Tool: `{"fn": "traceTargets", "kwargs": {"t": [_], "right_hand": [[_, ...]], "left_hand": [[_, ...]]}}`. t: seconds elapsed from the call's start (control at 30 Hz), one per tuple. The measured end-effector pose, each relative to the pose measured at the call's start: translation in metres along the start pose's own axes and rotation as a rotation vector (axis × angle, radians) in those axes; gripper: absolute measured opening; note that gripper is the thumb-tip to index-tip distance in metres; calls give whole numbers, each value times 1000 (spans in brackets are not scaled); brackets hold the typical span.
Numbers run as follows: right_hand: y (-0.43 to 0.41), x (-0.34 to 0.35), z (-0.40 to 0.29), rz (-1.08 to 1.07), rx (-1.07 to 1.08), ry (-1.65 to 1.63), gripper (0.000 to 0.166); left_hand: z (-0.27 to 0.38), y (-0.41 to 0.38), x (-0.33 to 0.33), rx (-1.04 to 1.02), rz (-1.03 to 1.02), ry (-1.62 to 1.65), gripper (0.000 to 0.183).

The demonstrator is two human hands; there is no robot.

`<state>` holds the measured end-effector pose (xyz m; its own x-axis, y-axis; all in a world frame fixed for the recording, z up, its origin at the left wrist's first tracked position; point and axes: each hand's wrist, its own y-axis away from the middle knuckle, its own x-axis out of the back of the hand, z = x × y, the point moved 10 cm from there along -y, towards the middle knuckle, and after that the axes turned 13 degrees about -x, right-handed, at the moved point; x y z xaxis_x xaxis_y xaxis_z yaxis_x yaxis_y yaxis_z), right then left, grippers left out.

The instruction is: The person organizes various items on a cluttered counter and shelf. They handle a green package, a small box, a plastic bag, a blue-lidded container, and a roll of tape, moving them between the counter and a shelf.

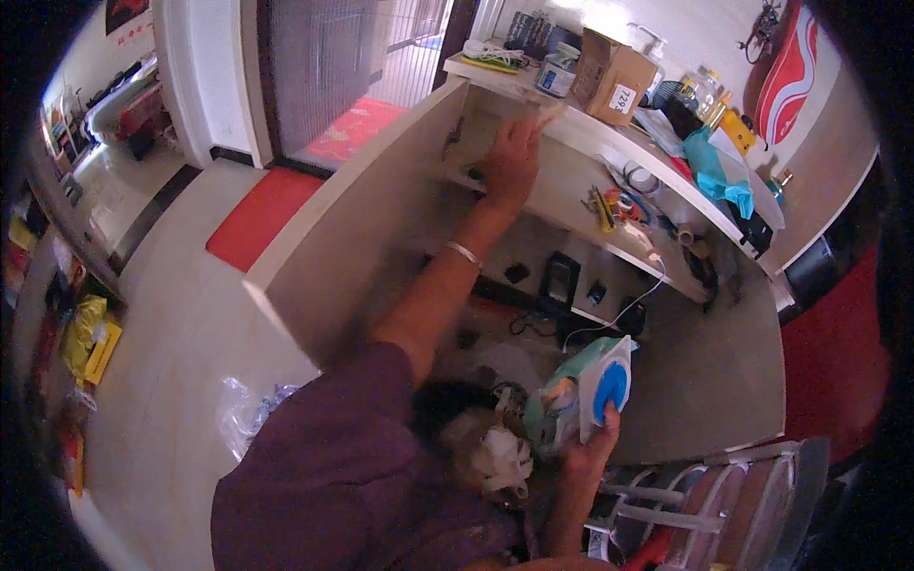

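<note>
My left hand (510, 158) is lifted in front of the top board (525, 84) of a wooden desk. Its fingers are blurred, and a pale patch lies at their tips, so I cannot tell if they hold anything. Low on the right, my right hand (589, 446) grips a soft pack of wipes (571, 400) by its side. The pack is tilted, and its white panel with a round blue lid (609, 391) faces right; my thumb rests by the lid. Beyond my left hand stand a labelled jar (556, 70) and a cardboard box (615, 77).
Below the top, a shelf (571, 207) bears yellow-handled pliers (602, 208), cables and tape rolls. A white cord (646, 294) hangs from it over dark devices (560, 278). A side panel (357, 235) borders the left. A slatted chair (707, 499) stands lower right; clear plastic (243, 414) lies on the floor.
</note>
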<state>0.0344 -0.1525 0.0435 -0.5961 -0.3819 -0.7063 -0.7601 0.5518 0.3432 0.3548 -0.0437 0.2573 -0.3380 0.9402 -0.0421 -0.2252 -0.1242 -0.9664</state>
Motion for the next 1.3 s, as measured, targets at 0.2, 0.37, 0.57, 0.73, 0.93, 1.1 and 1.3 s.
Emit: {"fn": "traceTargets", "kwargs": {"t": [0.2,0.37,0.57,0.73,0.93,1.1,1.3], "right_hand": [[5,3,0,-9,24,1,57],[6,1,4,-63,-33,-33,58],[6,11,5,-24,-25,-2,58],[8,8,6,10,-19,-22,58],[10,4,-2,-2,22,45,53],[6,11,11,80,-72,-24,52],[3,23,1,109,4,-11,54]], "left_hand": [[-17,-61,26,196,34,82,12],[-39,-86,-4,205,-165,-27,11],[-48,-95,-44,72,-246,-152,10],[-57,-81,-20,28,44,61,12],[-55,9,0,304,-105,77,18],[-79,105,-25,216,-499,-296,32],[-93,130,-47,167,-568,-312,46]]}}
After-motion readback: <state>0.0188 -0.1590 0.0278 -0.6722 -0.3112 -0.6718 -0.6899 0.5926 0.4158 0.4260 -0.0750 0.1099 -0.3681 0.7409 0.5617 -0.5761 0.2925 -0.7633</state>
